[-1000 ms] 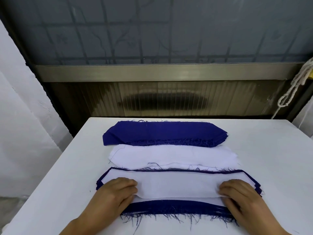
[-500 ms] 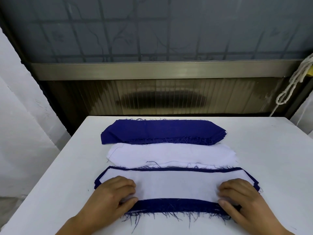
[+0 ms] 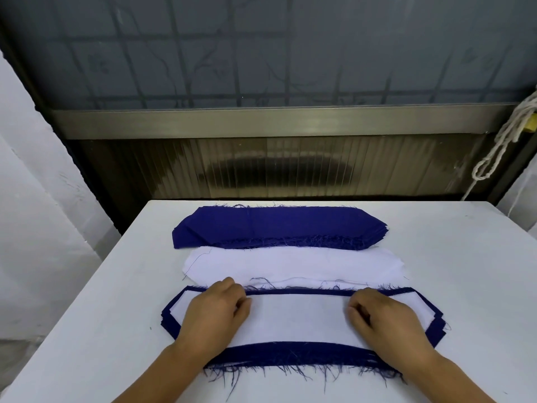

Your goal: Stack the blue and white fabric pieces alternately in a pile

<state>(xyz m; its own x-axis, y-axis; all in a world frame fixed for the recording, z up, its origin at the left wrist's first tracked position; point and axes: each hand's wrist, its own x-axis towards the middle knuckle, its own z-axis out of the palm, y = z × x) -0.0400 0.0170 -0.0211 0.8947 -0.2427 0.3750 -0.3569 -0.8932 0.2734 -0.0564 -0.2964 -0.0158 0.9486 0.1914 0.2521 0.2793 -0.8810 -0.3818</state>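
Note:
The near pile (image 3: 302, 351) has blue pieces underneath and a white fabric piece (image 3: 299, 318) on top, with a blue border showing all round. My left hand (image 3: 213, 314) lies on the white piece's left part, fingers curled, fingertips and thumb pinching the fabric near its far edge. On the right part, my right hand (image 3: 385, 319) does the same. A stack of white pieces (image 3: 290, 266) lies just beyond the pile, and a stack of blue pieces (image 3: 276, 226) lies behind that.
Everything sits on a white table (image 3: 465, 286) that ends at a dark wall panel and window frame. A white rope (image 3: 505, 135) hangs at the right. White cloth hangs to the left of the table.
Both hands have moved from the near edge to the far edge of the pile. The top white piece has slid away from me, leaving a wider blue band in front.

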